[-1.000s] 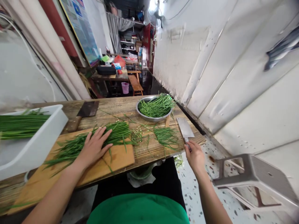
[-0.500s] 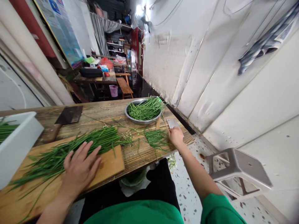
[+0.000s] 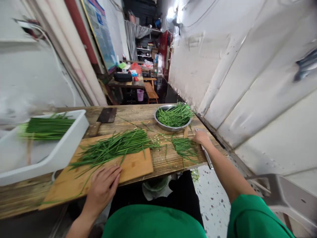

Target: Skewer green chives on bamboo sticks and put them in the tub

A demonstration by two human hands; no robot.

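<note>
My left hand (image 3: 105, 183) rests open on the near edge of the wooden cutting board (image 3: 137, 165), fingers stretched out. Just beyond it lies a loose pile of green chives (image 3: 116, 145). At the table's right end my right hand (image 3: 202, 138) is closed, its fingertips bent down and partly hidden. Under that hand and wrist lies a metal kitchen knife (image 3: 207, 158); whether the fingers grip it, I cannot tell. A small bunch of chives (image 3: 183, 147) lies left of the right hand. Behind it stands a steel basin (image 3: 170, 128) heaped with chives.
A white plastic tub (image 3: 71, 145) with more greens stands at the left. Between tub and chives lies a dark cleaver (image 3: 107, 115) with a wooden handle. Cut bits litter the wooden table (image 3: 138, 114). A plastic stool (image 3: 289, 195) is at right, a green bin (image 3: 156, 185) below.
My left hand has slid off the chive pile toward the board's near edge. My right hand stays by the knife, its fingers shifted slightly. The view has swung left, showing more of the tub.
</note>
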